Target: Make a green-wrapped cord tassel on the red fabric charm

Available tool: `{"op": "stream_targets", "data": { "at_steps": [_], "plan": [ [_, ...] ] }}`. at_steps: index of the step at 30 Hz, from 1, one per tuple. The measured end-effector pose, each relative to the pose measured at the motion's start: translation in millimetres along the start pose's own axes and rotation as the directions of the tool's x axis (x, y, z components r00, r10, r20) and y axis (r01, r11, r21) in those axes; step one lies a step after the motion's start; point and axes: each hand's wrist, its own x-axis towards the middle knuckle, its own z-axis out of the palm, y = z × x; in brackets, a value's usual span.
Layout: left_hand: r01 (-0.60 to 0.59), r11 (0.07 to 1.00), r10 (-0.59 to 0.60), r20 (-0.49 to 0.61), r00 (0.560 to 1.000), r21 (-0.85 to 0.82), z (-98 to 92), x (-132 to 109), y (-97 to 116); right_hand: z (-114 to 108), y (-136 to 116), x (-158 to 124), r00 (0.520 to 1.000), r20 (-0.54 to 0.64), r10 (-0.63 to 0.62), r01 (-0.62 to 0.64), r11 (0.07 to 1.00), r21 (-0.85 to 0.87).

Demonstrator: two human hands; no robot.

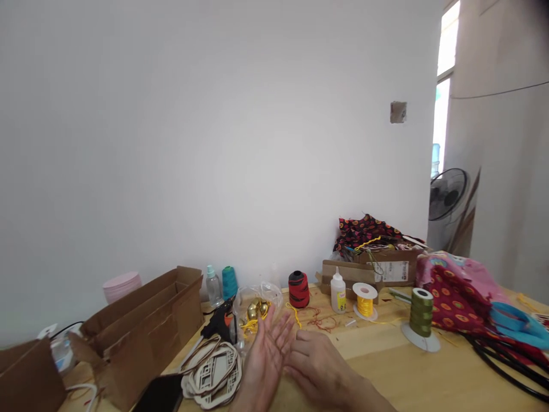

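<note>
My left hand (pixel 265 359) is low in the middle of the view, palm turned up and fingers stretched out, holding nothing I can see. My right hand (pixel 319 366) lies just right of it, fingers curled inward with the fingertips touching the left palm; whether it pinches anything is hidden. Just beyond the hands sits a clear plastic bag (pixel 257 306) with gold bells and yellow cord. A stack of pale laser-cut wooden pieces (pixel 214 375) lies left of my left hand.
On the wooden table (pixel 429 377): open cardboard boxes (pixel 141 326) at left, a black glue gun (pixel 221 320), a red-black thread cone (pixel 298 289), a glue bottle (pixel 338 292), a yellow spool (pixel 365 301), a green ribbon spool (pixel 421 315), fabrics (pixel 454 292) and black cables (pixel 506 360) right.
</note>
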Motion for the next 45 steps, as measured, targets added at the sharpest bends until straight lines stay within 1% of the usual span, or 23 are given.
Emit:
{"op": "stream_targets", "data": {
  "at_steps": [2, 4, 6, 9, 12, 14, 17, 20, 22, 25, 30, 31, 33, 35, 37, 41, 43, 45],
  "plan": [
    [0.057, 0.998, -0.057, 0.076, 0.995, 0.008, -0.1, -1, -3, 0, 3, -1, 0.999, 0.007, 0.033, -0.033, 0.999, 0.025],
    [0.131, 0.991, -0.133, 0.12, 0.984, 0.028, -0.6, -3, -5, 1, 7, -3, 0.993, 0.053, 0.108, -0.111, 0.992, 0.058],
    [0.195, 0.978, -0.202, 0.105, 0.974, 0.079, -0.3, -6, -6, 0, 10, -5, 0.973, 0.119, 0.196, -0.207, 0.975, 0.083],
    [0.219, 0.957, -0.235, 0.065, 0.97, 0.189, 2.2, -9, -9, -3, 13, -7, 0.935, 0.192, 0.298, -0.32, 0.943, 0.095],
    [0.172, 0.953, -0.183, 0.021, 0.983, 0.249, 4.5, -9, -10, -7, 15, -6, 0.913, 0.192, 0.36, -0.383, 0.919, 0.098],
    [0.116, 0.965, -0.122, 0.012, 0.992, 0.233, 4.1, -8, -8, -9, 14, -5, 0.905, 0.174, 0.387, -0.412, 0.9, 0.139],
    [0.058, 0.986, -0.07, 0.069, 0.995, 0.156, 1.2, -7, -3, -8, 12, -4, 0.891, 0.153, 0.428, -0.454, 0.86, 0.232],
    [0.05, 0.994, -0.063, 0.13, 0.989, 0.101, 0.8, -7, -2, -5, 8, -3, 0.855, 0.156, 0.495, -0.519, 0.809, 0.276],
    [0.034, 0.994, -0.048, 0.135, 0.99, 0.108, 2.9, -8, -4, -1, 4, -3, 0.837, 0.148, 0.527, -0.544, 0.772, 0.33],
    [0.03, 0.99, -0.048, 0.128, 0.991, 0.139, 5.9, -9, -10, 8, 1, -4, 0.828, 0.132, 0.545, -0.541, 0.716, 0.441],
    [0.098, 0.993, -0.11, 0.203, 0.973, 0.067, 1.7, -8, -17, 27, 3, -8, 0.762, 0.138, 0.632, -0.604, 0.618, 0.503],
    [0.107, 0.993, -0.116, 0.213, 0.97, 0.053, 0.3, -7, -18, 29, 4, -8, 0.756, 0.131, 0.642, -0.604, 0.605, 0.519],
    [0.109, 0.993, -0.118, 0.218, 0.969, 0.05, -2.4, -6, -21, 33, 5, -8, 0.759, 0.116, 0.641, -0.587, 0.596, 0.548],
    [0.096, 0.993, -0.108, 0.218, 0.97, 0.067, -4.6, -4, -25, 33, 6, -8, 0.78, 0.102, 0.618, -0.559, 0.613, 0.559],
    [0.083, 0.992, -0.1, 0.211, 0.972, 0.09, -6.5, -3, -29, 31, 5, -9, 0.81, 0.085, 0.58, -0.524, 0.653, 0.547],
    [0.069, 0.983, -0.096, 0.156, 0.983, 0.169, -8.5, -2, -33, 25, 5, -11, 0.867, 0.056, 0.496, -0.453, 0.736, 0.503],
    [0.045, 0.972, -0.076, 0.13, 0.989, 0.23, -7.3, -2, -32, 23, 6, -12, 0.88, 0.064, 0.471, -0.441, 0.757, 0.483],
    [0.017, 0.964, -0.05, 0.115, 0.992, 0.267, -4.6, -4, -30, 22, 6, -12, 0.879, 0.077, 0.47, -0.449, 0.765, 0.461]
  ]
}}
